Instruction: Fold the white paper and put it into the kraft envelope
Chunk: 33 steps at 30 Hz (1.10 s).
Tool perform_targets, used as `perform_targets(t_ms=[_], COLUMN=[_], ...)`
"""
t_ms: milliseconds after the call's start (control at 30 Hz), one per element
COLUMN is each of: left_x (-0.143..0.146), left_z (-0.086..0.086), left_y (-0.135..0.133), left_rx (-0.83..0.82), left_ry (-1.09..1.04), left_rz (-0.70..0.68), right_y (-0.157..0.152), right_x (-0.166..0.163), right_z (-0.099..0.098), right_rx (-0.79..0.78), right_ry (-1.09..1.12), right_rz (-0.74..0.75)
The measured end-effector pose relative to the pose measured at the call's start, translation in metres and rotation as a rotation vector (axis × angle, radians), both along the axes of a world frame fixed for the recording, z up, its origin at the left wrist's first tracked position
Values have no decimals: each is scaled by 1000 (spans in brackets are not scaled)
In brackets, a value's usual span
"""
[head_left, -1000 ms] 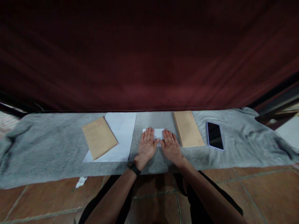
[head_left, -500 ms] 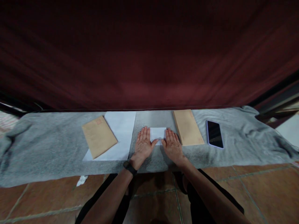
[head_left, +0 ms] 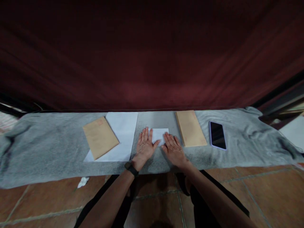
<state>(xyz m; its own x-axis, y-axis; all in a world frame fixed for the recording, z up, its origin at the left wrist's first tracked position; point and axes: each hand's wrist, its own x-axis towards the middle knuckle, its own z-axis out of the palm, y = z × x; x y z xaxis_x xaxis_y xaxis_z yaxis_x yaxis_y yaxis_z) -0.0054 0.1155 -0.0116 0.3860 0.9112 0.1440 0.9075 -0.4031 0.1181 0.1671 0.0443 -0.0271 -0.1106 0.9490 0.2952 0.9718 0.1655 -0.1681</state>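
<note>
A small folded white paper [head_left: 159, 134] lies on a grey cloth [head_left: 47, 145] spread over the floor. My left hand [head_left: 144, 147] rests flat on the paper's left part, fingers stretched out, a black band on the wrist. My right hand [head_left: 173, 148] lies flat on the paper's right near corner, fingers spread. Neither hand grips anything.
A brown envelope [head_left: 99, 137] lies on white sheets [head_left: 124, 125] to the left. Another brown envelope [head_left: 190, 128] and a dark phone [head_left: 217, 135] lie to the right. A dark red curtain [head_left: 152, 57] hangs behind. A paper scrap [head_left: 83, 182] sits on the tiled floor.
My two hands slid apart over the folded paper, uncovering its middle, then my right hand moved a little back toward me. The view shifted slightly.
</note>
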Motion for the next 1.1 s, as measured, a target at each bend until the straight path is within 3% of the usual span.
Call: perform_targets(t_ms=[533,933,1000,1100], left_x=[-9,-7,-5,5], left_z=[-8,1,8,17], left_y=[1,-4,-8,-14], left_rx=[11,38,27,-74], left_ry=[10,-34,-85,-138], left_rz=[25,50,-51,-389], right_y=[35,-25,-25,-24], right_x=[11,-27,-27,-29], right_z=[-2,-4,-6,-10], right_rx=[-22,-7,-11,-12], right_ry=[34,14,19,35], right_rz=[-114,61,60,59])
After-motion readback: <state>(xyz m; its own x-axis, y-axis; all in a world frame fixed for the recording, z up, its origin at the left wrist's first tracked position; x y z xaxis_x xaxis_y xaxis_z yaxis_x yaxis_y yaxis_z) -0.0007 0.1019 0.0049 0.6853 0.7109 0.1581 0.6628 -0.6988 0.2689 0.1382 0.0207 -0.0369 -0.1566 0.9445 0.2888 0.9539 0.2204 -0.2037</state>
